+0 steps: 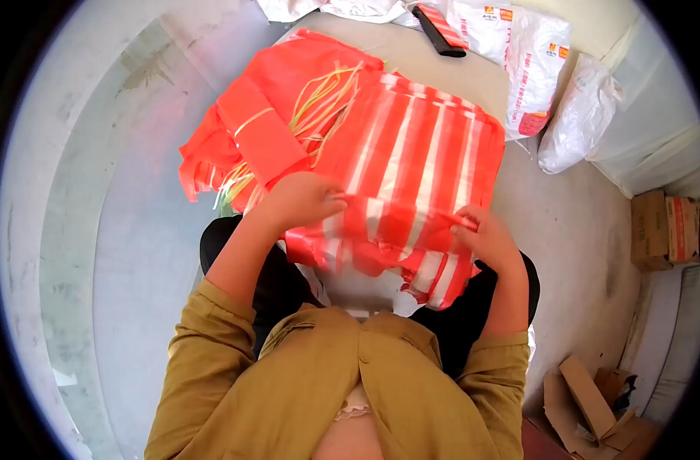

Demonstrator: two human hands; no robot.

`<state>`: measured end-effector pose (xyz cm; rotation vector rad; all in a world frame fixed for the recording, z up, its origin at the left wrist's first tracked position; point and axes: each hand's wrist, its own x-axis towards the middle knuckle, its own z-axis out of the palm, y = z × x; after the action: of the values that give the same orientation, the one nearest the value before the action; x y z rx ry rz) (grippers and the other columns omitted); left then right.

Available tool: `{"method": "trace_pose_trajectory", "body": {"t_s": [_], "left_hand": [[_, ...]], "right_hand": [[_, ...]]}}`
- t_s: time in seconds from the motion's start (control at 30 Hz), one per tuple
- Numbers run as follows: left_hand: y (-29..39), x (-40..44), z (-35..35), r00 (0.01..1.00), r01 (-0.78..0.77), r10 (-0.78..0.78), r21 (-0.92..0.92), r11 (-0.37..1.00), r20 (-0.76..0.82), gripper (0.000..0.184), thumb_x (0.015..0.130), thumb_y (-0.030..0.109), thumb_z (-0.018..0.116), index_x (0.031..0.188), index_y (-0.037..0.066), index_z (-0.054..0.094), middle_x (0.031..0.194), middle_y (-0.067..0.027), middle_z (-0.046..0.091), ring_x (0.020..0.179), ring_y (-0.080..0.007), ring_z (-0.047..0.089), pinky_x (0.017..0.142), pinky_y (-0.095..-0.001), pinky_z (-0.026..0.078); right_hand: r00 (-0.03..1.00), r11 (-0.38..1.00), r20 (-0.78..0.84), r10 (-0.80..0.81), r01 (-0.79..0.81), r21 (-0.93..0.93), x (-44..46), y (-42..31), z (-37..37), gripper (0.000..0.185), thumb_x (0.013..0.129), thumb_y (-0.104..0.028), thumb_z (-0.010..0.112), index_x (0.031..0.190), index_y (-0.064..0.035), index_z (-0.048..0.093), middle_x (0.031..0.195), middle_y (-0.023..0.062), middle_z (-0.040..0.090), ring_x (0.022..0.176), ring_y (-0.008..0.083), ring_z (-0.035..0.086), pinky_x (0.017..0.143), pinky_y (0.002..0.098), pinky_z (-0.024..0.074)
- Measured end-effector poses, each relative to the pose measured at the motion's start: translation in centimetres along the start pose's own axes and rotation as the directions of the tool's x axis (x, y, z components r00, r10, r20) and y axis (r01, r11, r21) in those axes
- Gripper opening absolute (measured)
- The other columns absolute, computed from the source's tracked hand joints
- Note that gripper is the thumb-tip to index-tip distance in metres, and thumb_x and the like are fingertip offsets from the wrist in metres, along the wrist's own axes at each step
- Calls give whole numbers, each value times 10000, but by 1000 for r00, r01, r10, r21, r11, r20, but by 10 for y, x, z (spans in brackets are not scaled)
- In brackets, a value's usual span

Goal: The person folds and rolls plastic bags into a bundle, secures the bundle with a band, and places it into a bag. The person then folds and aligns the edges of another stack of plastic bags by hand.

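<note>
Red-and-white striped plastic sheets lie in a flat stack in front of me. My left hand pinches the near edge of the top striped sheet at its left, slightly blurred. On the right, the same edge is between the fingers of my right hand. Crumpled striped ends hang below, toward my lap. Beside the stack, at the left, a folded red bundle with a thin yellow band rests on more red material. Loose yellow-green strips lie between the bundle and the stack.
White printed sacks and a white plastic bag stand at the back right. A black-and-red roll lies behind the stack. Cardboard boxes sit at the far right, with opened cardboard at the lower right.
</note>
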<state>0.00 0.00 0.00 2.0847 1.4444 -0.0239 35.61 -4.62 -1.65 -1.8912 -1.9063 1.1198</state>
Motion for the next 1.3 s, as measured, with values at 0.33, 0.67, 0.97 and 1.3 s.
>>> {"method": "trace_pose_trajectory", "body": {"t_s": [0.33,0.67,0.97,1.3], "left_hand": [[2,6,74,864,-370,431,251,894,-261,653,834,172,729,1425,43,483,1416,-171,526,1328,-356,484,1075,-463,414],[-28,14,95,780,-411,538,387,826,-321,548,883,81,574,1421,33,479,1447,-179,515,1345,-344,495,1095,-431,436],[-42,11,98,829,-394,495,355,848,-262,489,911,40,495,1400,42,508,1451,-169,530,1332,-337,521,1071,-411,473],[-49,-7,96,831,-323,415,288,902,-370,465,866,20,552,1330,41,581,1335,-164,619,1228,-330,601,998,-414,513]], "right_hand": [[765,767,-269,-586,416,-489,14,-10,78,509,820,-181,721,1302,-69,604,1371,147,586,1295,357,524,1074,463,428],[814,735,-104,-572,452,-506,18,-4,84,501,869,-63,599,1367,-98,561,1456,115,530,1366,339,471,1155,470,353],[763,705,-119,-635,510,-493,31,22,85,414,910,-43,517,1307,-86,625,1430,108,574,1359,321,498,1118,428,410],[788,800,-311,-531,345,-491,8,22,68,323,828,-5,567,1121,-79,682,1119,89,703,1163,312,616,955,418,508]]}}
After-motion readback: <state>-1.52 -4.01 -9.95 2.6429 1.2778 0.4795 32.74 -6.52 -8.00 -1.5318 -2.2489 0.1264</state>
